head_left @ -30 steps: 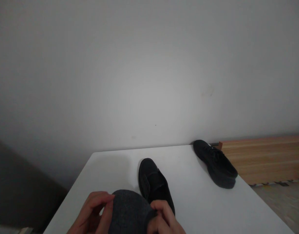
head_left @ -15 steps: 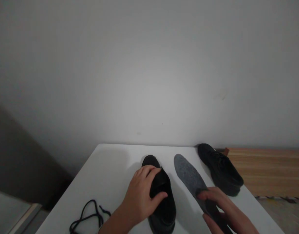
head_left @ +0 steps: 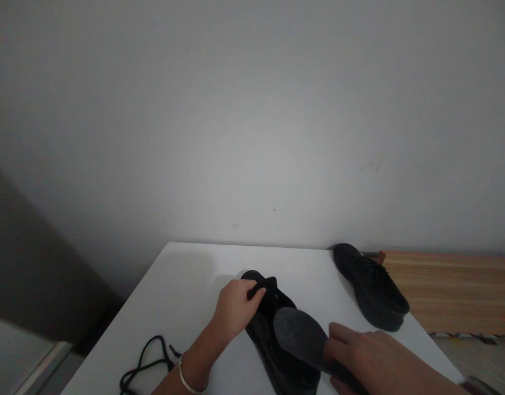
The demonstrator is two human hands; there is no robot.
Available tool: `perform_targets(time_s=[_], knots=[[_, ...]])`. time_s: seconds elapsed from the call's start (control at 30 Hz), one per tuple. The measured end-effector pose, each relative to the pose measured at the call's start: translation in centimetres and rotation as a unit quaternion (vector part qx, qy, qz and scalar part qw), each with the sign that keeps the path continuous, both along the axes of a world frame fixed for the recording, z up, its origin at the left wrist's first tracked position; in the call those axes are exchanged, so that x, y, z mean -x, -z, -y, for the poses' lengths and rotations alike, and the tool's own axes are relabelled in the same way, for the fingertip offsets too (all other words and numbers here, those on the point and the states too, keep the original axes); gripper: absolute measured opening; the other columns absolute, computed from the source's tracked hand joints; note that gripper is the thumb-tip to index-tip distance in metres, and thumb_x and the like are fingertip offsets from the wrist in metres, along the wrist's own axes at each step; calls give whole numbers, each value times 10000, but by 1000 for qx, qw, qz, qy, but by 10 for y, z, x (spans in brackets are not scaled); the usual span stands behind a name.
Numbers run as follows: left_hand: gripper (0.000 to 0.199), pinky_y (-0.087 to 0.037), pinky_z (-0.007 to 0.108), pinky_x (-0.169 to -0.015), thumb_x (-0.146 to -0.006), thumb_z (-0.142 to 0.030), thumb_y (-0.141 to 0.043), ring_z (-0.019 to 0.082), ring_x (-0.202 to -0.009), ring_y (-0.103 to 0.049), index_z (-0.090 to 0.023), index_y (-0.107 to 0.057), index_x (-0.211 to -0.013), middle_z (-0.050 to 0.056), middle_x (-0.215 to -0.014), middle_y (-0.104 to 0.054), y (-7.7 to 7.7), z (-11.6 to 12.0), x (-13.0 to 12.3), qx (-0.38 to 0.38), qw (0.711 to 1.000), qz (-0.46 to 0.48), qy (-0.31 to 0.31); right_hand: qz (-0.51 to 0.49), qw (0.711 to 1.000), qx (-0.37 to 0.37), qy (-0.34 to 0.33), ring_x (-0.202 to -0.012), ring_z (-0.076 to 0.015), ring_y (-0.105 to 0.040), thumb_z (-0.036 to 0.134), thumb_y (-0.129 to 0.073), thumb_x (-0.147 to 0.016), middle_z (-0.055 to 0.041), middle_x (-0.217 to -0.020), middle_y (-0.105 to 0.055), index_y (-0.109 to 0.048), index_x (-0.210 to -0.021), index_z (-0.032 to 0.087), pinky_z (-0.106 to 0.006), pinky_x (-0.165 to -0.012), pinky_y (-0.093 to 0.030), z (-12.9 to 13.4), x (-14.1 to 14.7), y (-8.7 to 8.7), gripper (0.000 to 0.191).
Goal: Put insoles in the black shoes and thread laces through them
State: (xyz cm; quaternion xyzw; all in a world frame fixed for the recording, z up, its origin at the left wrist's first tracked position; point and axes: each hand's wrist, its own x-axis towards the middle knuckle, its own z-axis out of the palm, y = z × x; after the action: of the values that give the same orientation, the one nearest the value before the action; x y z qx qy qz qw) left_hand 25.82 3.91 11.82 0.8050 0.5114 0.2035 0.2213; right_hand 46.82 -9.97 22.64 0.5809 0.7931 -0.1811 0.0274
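A black shoe (head_left: 261, 344) without laces stands on the white table, toe towards the wall. My left hand (head_left: 236, 308) is closed on its tongue (head_left: 269, 285), pinching it between thumb and fingers and lifting it up at the front of the opening. In my right hand (head_left: 353, 351) is a dark grey insole (head_left: 298, 333), gripped partway along. Its rounded front end is over the shoe's opening, tilted; whether it touches the lining I cannot tell.
A second black shoe (head_left: 370, 285), laced, sits at the table's right edge. A loose black shoelace (head_left: 147, 365) lies at the front left of the white table (head_left: 186, 274). Behind is a grey wall; a wooden board (head_left: 450, 291) is at the right.
My left hand has gone from resting over the shoe to pulling up its tongue. My right hand has brought the insole leftward over the shoe's opening. The shoe has turned slightly.
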Motion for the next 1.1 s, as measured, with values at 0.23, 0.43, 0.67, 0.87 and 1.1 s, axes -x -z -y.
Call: perform_targets(time_s=[0.23, 0.43, 0.67, 0.87, 1.1], knots=[[350, -285, 242, -556, -934, -325, -529, 145, -594, -535, -187, -556, -613, -28, -607, -549, 10, 12, 0, 3, 998, 57, -26, 90, 992, 80, 36, -910, -320, -730, 151, -542, -844, -144, -1026, -745, -756, -946, 174, -378, -762, -521, -26, 30, -4, 238], [326, -309, 248, -577, -932, -319, -534, 160, -626, -564, -190, -547, -633, -10, -645, -578, 12, 16, -1, -2, 997, 72, -30, 57, 996, 49, 49, -906, -308, -747, 134, -515, -849, -155, -998, -765, -760, -919, 139, -340, -749, -520, -46, 47, 27, 255], [328, -316, 260, -586, -934, -304, -517, 166, -630, -566, -197, -533, -624, 0, -654, -584, 12, 16, -3, -9, 996, 78, -35, 61, 995, -24, 74, -886, -300, -754, 52, -461, -859, -156, -1014, -761, -749, -978, 131, -349, -750, -551, -62, 66, 65, 322], [313, -320, 267, -595, -921, -295, -518, 172, -638, -555, -201, -511, -622, 2, -658, -574, 15, 17, -3, -11, 996, 85, -39, 57, 995, -12, 78, -1007, -298, -737, -56, -392, -858, -193, -1180, -720, -635, -1286, 99, -374, -841, -570, -76, 80, 75, 516], [361, -326, 255, -564, -935, -347, -491, 160, -602, -526, -212, -461, -602, -11, -624, -534, 18, 17, -2, -6, 993, 108, -40, 39, 996, -2, 81, -1068, -300, -706, -52, -422, -818, -188, -1205, -692, -629, -1273, 96, -387, -903, -562, -68, 73, 69, 522]])
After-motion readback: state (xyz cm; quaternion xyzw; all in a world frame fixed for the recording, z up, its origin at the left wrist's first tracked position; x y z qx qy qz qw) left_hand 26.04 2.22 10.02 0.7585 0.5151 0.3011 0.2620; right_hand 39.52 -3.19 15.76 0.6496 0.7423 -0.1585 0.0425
